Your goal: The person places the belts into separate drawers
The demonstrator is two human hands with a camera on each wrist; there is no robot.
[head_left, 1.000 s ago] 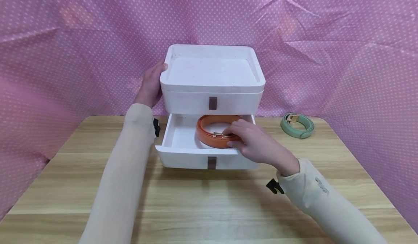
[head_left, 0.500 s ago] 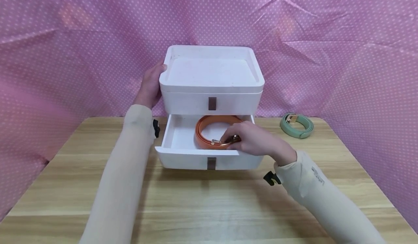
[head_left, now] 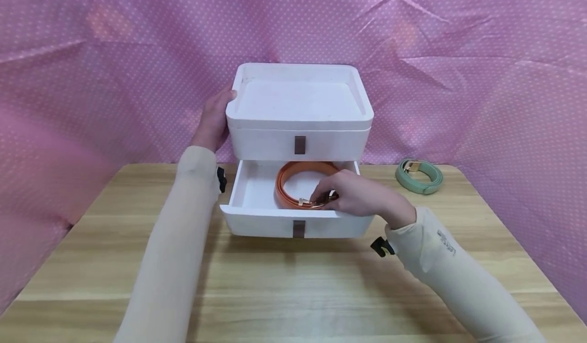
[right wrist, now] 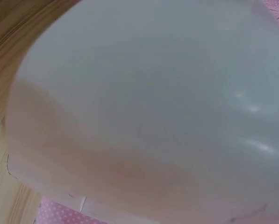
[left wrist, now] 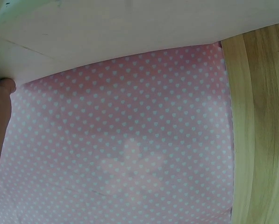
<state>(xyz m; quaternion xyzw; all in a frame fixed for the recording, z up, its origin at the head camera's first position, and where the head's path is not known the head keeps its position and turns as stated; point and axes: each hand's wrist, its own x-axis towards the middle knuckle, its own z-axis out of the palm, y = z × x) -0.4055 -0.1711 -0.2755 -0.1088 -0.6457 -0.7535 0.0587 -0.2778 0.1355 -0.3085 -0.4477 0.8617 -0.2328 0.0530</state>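
Note:
A white two-drawer storage box (head_left: 300, 98) stands on the table with its lower drawer (head_left: 257, 220) pulled out. My left hand (head_left: 213, 121) rests against the left side of the box, a digit at the top rim; the left wrist view shows a fingertip (left wrist: 7, 86) touching the white side. Inside the lower drawer lies a coiled orange belt (head_left: 286, 195) with a gold buckle. My right hand (head_left: 350, 192) reaches over the drawer front and pinches the belt near its buckle, hiding its right part. A white surface of the drawer (right wrist: 144, 102) fills most of the right wrist view.
A coiled green belt (head_left: 417, 177) with a gold buckle lies at the table's back right. The wooden table (head_left: 293, 292) extends in front of the box. A pink dotted cloth (head_left: 160, 52) hangs behind and along both sides.
My right hand has moved slightly left and further into the drawer, closing its fingers on the orange belt by the buckle. The left hand and the box have stayed in place.

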